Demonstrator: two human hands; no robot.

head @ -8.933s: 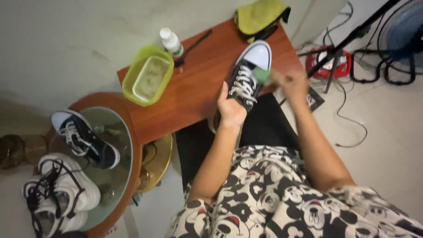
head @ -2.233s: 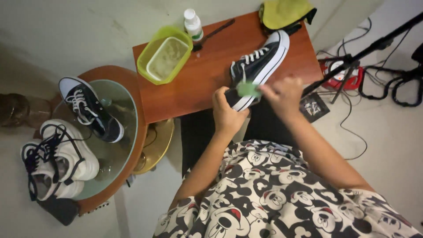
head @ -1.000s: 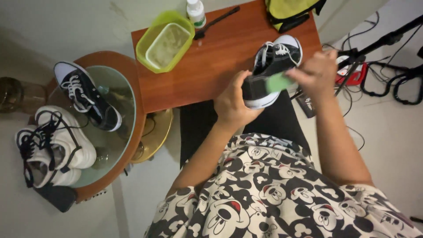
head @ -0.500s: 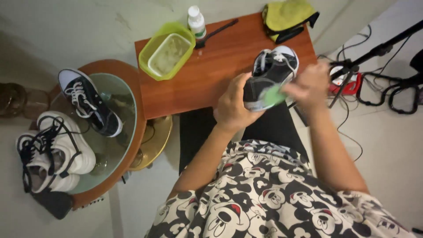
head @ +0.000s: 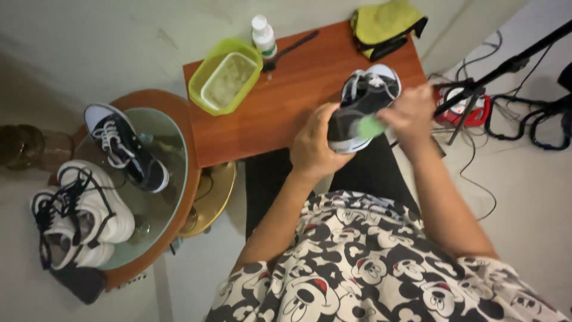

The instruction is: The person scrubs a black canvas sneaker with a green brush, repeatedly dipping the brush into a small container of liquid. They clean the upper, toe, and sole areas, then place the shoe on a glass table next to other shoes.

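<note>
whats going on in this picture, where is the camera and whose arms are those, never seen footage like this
There is no machine here. A person wears a camera on the head, so the view looks straight down at that person's own arms and patterned shirt.

The left hand grips the heel end of a black sneaker with white laces and sole. The right hand presses a small green thing against it; what kind of thing is too blurred to tell.

The wooden table carries a green tub of cloudy liquid, a small white bottle, a dark brush and a yellow cloth.

To the left, a round glass-topped table bears another black sneaker and a pair of white shoes. Cables and a stand lie on the floor at right.
</note>
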